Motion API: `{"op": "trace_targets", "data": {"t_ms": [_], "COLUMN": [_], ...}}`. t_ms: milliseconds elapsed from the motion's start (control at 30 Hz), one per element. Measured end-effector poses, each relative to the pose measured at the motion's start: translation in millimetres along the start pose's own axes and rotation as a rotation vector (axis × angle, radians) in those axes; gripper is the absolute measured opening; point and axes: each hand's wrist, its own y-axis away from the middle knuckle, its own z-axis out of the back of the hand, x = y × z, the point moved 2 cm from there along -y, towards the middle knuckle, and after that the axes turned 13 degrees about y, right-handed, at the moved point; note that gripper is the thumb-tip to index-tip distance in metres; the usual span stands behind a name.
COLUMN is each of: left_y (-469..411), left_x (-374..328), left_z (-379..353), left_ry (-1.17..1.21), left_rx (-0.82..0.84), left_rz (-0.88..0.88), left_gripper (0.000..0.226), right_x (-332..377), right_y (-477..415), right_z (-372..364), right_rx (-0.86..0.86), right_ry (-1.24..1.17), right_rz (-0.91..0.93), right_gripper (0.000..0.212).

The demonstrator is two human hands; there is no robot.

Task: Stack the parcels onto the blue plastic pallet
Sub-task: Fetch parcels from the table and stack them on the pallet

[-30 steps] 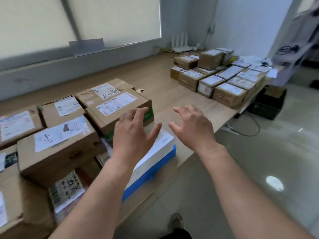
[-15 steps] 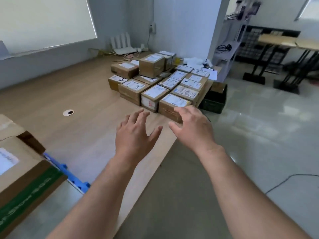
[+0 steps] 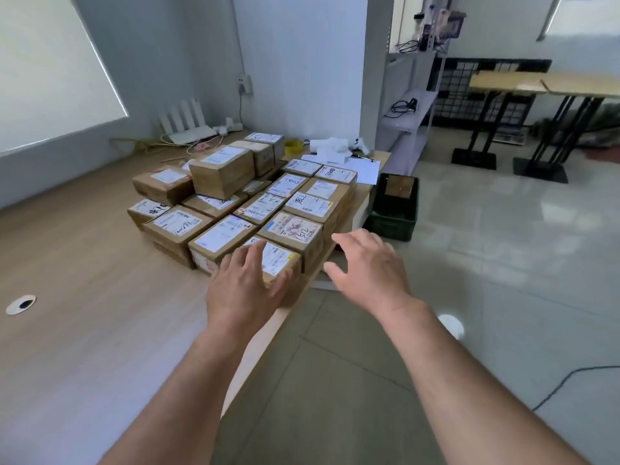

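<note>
parcels (image 3: 303, 204) crowd the table (image 3: 84, 313) edge, so with left grip (image 3: 245, 290) and right grip (image 3: 369, 266) both spread and empty we should flank the nearest parcel (image 3: 281, 260) and lift squarely.

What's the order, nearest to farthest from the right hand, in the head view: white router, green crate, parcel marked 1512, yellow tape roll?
From the right hand:
1. parcel marked 1512, just left of the fingertips, at the table edge.
2. green crate, on the floor beyond the hand.
3. yellow tape roll, at the table's far end behind the parcels.
4. white router, far left corner by the wall.
</note>
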Motion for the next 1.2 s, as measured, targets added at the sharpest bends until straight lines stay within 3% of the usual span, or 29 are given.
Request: {"op": "trace_targets", "data": {"t_ms": [200,367,767,1200], "left_y": [-50.9,-78.1,-195.9,-368.2], "left_x": [-35.3,-28.5,58.7,141.4], "left_z": [-29.1,-41.4,-48.9,-48.1], "left_ry": [-0.047,-0.094,0.010,0.268], "left_rx": [-0.048,-0.092,-0.275,-0.310], "left_rz": [0.085,0.160,0.425,0.635], "left_gripper": [0.066,0.067,0.067,0.072], "right_x": [-70.1,-82.2,-20.3,55.1], "right_y": [-64.1,-115.5,-292.9,-485.1], "right_z": [-2.3,-22.0,-81.0,-149.7], "right_rx": [-0.013,0.007,0.103,0.245], "right_ry": [0.026,-0.007,-0.038,-0.167], "right_rz": [0.053,0.130,0.366,0.376], "right_gripper": [0.051,0.053,0.050,0.058]}}
